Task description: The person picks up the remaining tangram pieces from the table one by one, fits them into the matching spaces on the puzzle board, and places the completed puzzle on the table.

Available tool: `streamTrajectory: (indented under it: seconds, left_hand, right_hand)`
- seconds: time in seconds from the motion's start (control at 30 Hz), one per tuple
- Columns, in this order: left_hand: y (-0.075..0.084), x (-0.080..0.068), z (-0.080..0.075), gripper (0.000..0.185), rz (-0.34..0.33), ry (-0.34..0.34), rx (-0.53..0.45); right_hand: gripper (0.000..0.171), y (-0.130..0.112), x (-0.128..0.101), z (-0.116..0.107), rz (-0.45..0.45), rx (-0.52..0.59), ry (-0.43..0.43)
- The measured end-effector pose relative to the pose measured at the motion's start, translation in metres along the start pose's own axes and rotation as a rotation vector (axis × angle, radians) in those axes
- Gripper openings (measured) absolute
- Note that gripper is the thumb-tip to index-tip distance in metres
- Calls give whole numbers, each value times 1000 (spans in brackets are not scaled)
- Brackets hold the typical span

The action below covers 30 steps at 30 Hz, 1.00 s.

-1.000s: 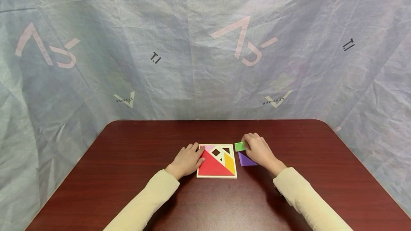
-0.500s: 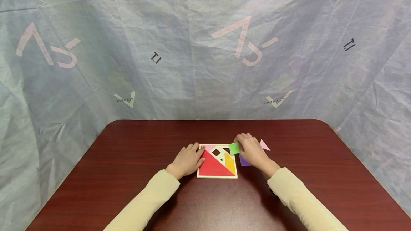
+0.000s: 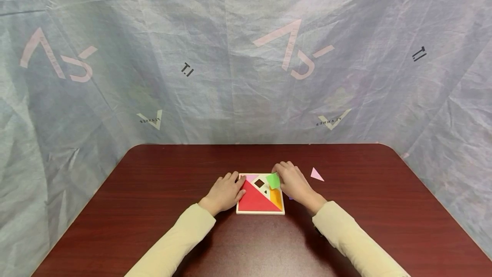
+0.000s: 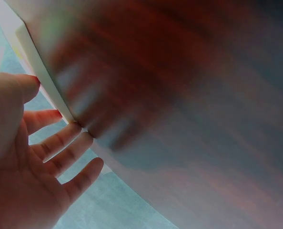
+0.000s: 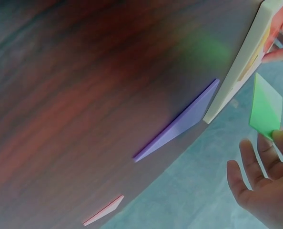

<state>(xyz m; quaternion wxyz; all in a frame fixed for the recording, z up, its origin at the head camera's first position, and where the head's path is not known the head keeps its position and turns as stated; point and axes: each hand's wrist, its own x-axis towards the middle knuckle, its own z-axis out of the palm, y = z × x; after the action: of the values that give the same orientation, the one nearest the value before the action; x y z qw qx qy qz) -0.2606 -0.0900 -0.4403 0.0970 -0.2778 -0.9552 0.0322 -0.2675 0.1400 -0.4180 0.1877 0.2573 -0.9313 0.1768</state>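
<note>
A white square tangram tray (image 3: 259, 213) lies on the table with a big red triangle (image 3: 255, 200), a yellow-orange piece (image 3: 276, 200) and a pink piece (image 3: 250, 177) in it. Dark openings show in its upper part. My left hand (image 3: 226, 191) rests on the tray's left edge, fingers fairly straight, fingertips at the rim (image 4: 46, 81) in the left wrist view. Between thumb and finger my right hand (image 3: 296, 183) pinches a green square piece (image 5: 266, 107), held tilted over the tray's upper right.
Right of the tray lies a purple triangle (image 5: 179, 124), mostly hidden behind my right hand in the head view. Farther right is a small pink triangle (image 3: 317, 175). The dark red wooden table (image 3: 173, 161) ends at a grey cloth backdrop (image 3: 230, 97).
My right hand has carried the green piece left, from beside the tray to above its upper right, uncovering the small pink triangle. The left hand stays put.
</note>
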Motion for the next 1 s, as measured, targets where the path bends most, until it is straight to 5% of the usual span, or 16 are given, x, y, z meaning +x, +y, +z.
streamTrajectory:
  seconds: [0.7, 1.0]
  left_hand:
    - [-2, -1, 5, 40, 35, 81, 9]
    - [1, 0, 0, 43, -5, 2, 5]
  right_hand:
    - [28, -16, 15, 10, 39, -3, -103]
    - [26, -21, 19, 16, 29, -1, -113]
